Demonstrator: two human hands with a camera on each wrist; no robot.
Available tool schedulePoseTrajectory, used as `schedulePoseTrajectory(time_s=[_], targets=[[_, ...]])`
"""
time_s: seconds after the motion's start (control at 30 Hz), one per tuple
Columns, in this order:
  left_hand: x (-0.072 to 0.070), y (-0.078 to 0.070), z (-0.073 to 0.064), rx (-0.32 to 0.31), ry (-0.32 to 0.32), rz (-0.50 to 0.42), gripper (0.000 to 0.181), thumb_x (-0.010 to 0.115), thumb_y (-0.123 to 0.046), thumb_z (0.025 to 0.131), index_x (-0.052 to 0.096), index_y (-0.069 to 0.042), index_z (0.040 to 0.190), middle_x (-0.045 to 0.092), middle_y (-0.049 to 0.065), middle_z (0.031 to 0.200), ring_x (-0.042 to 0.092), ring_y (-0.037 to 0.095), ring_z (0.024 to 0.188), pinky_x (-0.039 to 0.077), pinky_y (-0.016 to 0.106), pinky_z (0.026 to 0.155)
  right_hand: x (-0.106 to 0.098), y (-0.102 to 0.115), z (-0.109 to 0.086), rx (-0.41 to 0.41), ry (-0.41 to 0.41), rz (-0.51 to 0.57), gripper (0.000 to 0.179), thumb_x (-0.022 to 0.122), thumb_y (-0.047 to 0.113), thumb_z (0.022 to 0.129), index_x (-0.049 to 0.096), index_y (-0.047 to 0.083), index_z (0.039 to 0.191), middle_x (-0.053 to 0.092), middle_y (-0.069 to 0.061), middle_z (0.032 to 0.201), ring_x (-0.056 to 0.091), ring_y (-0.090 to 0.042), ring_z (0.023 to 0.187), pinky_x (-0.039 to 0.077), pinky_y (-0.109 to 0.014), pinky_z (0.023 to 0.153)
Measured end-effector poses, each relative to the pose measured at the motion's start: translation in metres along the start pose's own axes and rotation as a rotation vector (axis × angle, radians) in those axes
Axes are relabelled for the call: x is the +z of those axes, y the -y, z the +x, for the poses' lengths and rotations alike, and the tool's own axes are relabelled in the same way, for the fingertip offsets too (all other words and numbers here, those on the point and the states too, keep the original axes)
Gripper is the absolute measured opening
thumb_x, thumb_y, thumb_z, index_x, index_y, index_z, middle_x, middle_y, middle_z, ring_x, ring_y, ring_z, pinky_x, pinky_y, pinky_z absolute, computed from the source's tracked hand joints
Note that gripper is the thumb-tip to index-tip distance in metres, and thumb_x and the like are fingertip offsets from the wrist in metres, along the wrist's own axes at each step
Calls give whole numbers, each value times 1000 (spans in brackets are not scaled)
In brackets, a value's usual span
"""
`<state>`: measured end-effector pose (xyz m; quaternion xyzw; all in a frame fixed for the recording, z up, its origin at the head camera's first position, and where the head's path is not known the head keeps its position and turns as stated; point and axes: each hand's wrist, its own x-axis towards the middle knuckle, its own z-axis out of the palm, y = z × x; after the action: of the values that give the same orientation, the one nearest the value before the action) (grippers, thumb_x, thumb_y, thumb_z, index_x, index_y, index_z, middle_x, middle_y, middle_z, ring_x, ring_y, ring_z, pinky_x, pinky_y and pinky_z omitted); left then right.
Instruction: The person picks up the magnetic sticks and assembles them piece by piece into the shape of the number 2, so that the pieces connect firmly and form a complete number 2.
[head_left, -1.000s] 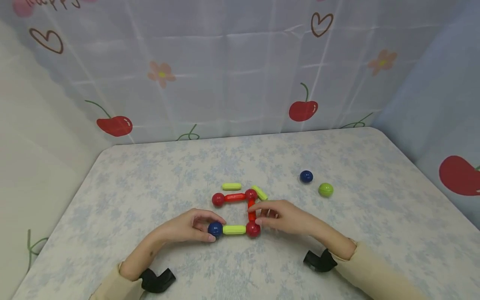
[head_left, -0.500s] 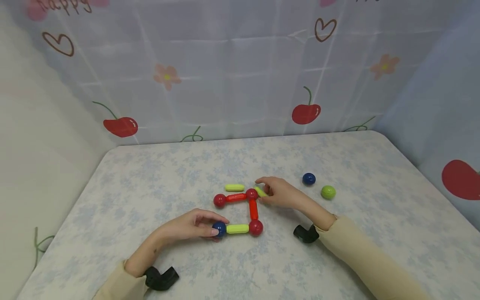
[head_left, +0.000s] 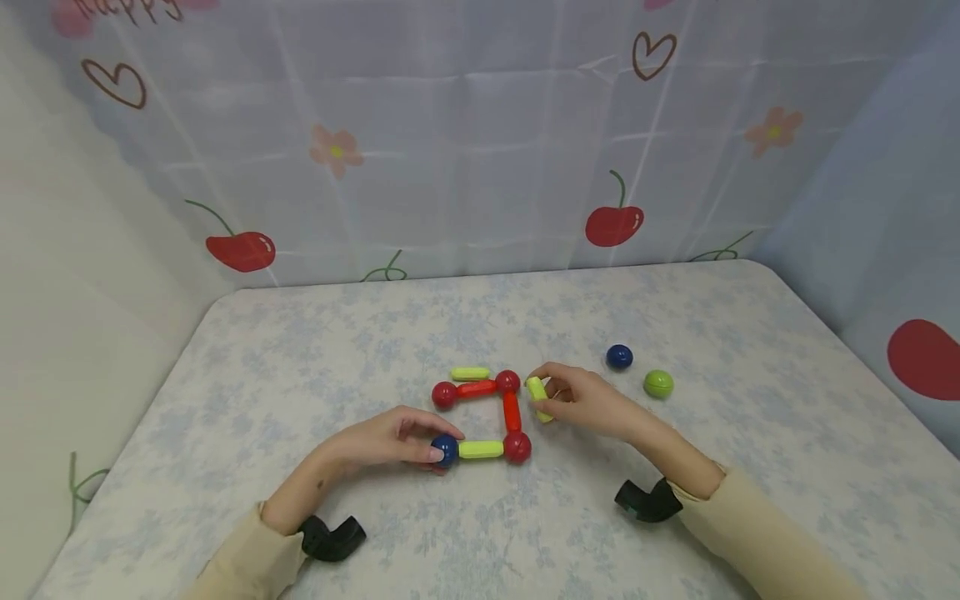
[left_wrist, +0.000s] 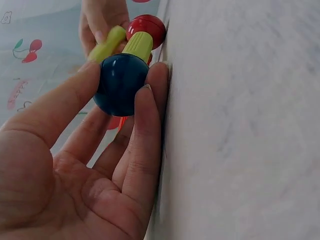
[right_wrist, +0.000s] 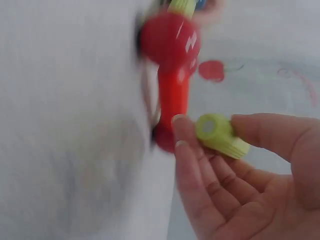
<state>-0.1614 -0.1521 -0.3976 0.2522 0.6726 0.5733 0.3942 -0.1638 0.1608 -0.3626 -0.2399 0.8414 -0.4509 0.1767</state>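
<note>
My left hand (head_left: 390, 437) pinches a dark blue ball (left_wrist: 120, 85) between thumb and fingers, close over the table. From that ball a yellow-green rod (head_left: 481, 450) runs right to a red ball (head_left: 517, 447). A red rod (head_left: 512, 412) leads on to a back red ball (head_left: 507, 382), and another red rod (head_left: 477, 389) to a third red ball (head_left: 444, 395), making a shape with its left side open. To the right of it, my right hand (head_left: 581, 400) pinches a loose yellow-green rod (right_wrist: 220, 135) by thumb and fingertips; its end shows a grey disc in the right wrist view.
Just behind the back red rod lies another yellow-green rod (head_left: 470, 374). A blue ball (head_left: 619, 357) and a green ball (head_left: 658, 383) rest on the table (head_left: 337, 342) at the right. Behind the table hangs a curtain (head_left: 465, 167) printed with cherries.
My right hand went from the right-hand red rod to the yellow-green rod behind, picked it up and brought it right and toward me. My left hand keeps hold of the blue ball.
</note>
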Motion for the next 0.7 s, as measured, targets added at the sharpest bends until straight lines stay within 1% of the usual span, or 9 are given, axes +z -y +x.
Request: schedulePoseTrajectory(time_s=[0.1, 0.2, 0.27, 0.33, 0.37, 0.43, 0.5, 0.6, 0.7], targets=[[-1, -1, 3, 13, 8, -29, 34, 61, -6, 91, 57, 5, 123, 58, 17, 114, 61, 30, 96, 49, 39, 83, 17, 11, -10, 0, 91, 345, 35, 56, 9, 95, 47, -10, 123, 63, -14, 93, 62, -27, 83, 52, -38, 74], [0, -1, 6, 14, 11, -65, 34, 60, -6, 91, 56, 6, 123, 57, 18, 115, 61, 31, 97, 48, 41, 83, 43, 18, -16, 76, 219, 689, 41, 54, 13, 96, 43, -12, 127, 64, -17, 103, 63, -25, 91, 50, -36, 79], [1, -1, 7, 9, 8, -89, 34, 60, -7, 92, 55, 6, 123, 57, 19, 115, 61, 32, 98, 48, 42, 83, 62, 21, -18, 138, 307, 859, 43, 53, 14, 97, 42, -12, 129, 63, -17, 107, 64, -23, 92, 50, -34, 79], [2, 0, 8, 10, 4, -113, 34, 60, -7, 92, 55, 6, 123, 57, 19, 115, 61, 32, 99, 48, 42, 83, 78, 23, -19, 186, 376, 965, 41, 52, 15, 97, 43, -11, 128, 64, -15, 107, 64, -19, 91, 50, -31, 78], [3, 0, 8, 11, 2, -122, 34, 60, -7, 92, 55, 7, 123, 57, 19, 115, 61, 32, 99, 48, 42, 83, 86, 24, -19, 201, 402, 1002, 40, 51, 14, 97, 44, -11, 127, 64, -14, 107, 65, -18, 91, 50, -30, 78], [4, 0, 9, 16, 2, -140, 35, 60, -7, 92, 54, 7, 123, 57, 20, 115, 60, 32, 100, 48, 43, 83, 97, 24, -19, 226, 426, 1047, 35, 50, 14, 98, 47, -10, 124, 64, -12, 105, 65, -17, 91, 50, -29, 78], [5, 0, 9, 21, 5, -155, 36, 61, -7, 92, 53, 8, 123, 56, 20, 116, 59, 32, 101, 47, 44, 84, 104, 24, -18, 247, 421, 1069, 32, 50, 13, 98, 50, -8, 121, 65, -11, 104, 64, -17, 91, 50, -30, 79], [6, 1, 9, 21, 4, -165, 37, 61, -8, 92, 53, 8, 124, 56, 20, 116, 59, 31, 102, 47, 44, 84, 109, 24, -17, 275, 399, 1077, 30, 50, 13, 98, 51, -7, 121, 65, -11, 103, 64, -18, 93, 49, -31, 81], [6, 2, 9, 17, -7, -172, 37, 62, -10, 91, 54, 7, 124, 56, 19, 116, 59, 31, 102, 47, 44, 84, 110, 24, -16, 273, 387, 1062, 31, 50, 13, 98, 51, -8, 121, 66, -11, 100, 64, -18, 92, 49, -31, 81]])
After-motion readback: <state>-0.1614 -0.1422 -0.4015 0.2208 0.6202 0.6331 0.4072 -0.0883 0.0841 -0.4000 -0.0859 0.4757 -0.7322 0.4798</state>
